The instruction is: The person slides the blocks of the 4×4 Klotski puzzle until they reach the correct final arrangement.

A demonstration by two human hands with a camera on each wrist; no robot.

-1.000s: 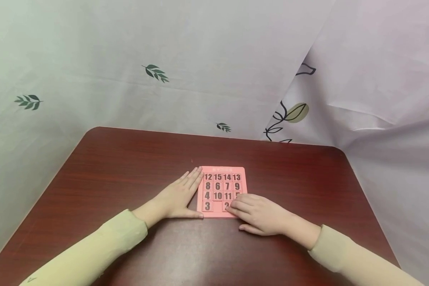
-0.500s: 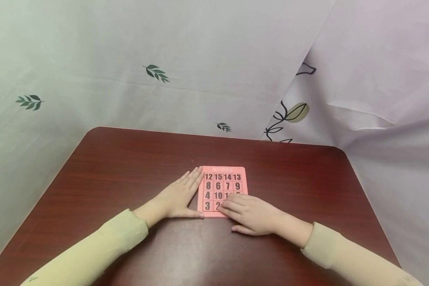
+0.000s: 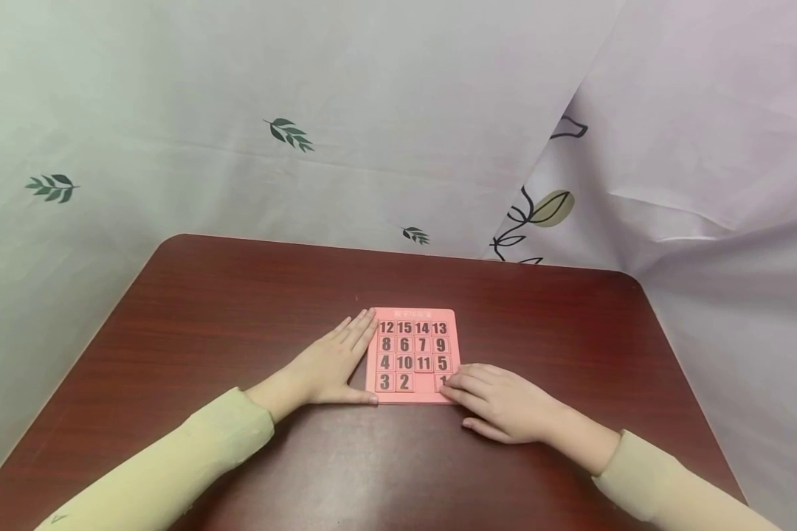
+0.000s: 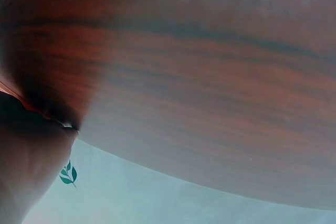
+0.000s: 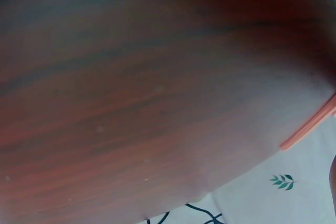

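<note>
While the right hand (image 3: 505,402) half a second ago covered the 5 o'clock part of the pink number board (image 3: 408,398), it now lies at the board's 4 o'clock corner, exposing a gap between tile 2 (image 3: 404,382) and tile 1 (image 3: 441,380). One second ago, tile 2 occupied the slot of this gap; it now adjoins tile 3 (image 3: 384,382). The left hand (image 3: 332,366) is unchanged: fingers extended along the board's 9 o'clock edge, thumb spread to the 7 o'clock corner. The right hand's fingers are close together, tips on tile 1, thumb apart. Only the head view shows the tile numbers; the right wrist view shows the board's thin edge at 3 o'clock. The board rests on the counter (image 3: 272,295), with a leaf-printed curtain (image 3: 345,184) at 12 o'clock. Right-hand fingertips partly obstruct tile 1
</note>
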